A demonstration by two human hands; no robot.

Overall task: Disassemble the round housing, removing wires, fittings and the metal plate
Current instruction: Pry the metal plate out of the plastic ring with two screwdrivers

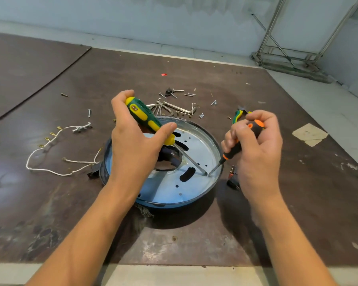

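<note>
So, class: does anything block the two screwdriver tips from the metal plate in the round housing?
Nothing visible does. The green screwdriver in the left hand and the orange screwdriver in the right hand both reach the metal plate beside the housing rim.

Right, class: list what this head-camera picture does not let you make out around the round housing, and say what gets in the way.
1. Head view: what the tips of the green-yellow screwdriver and the orange-black screwdriver meet on the metal plate; too small to tell.
2. Head view: the round housing's left side; covered by the left hand.
3. Head view: the green-yellow handle behind the right hand; mostly covered by that hand.
</note>
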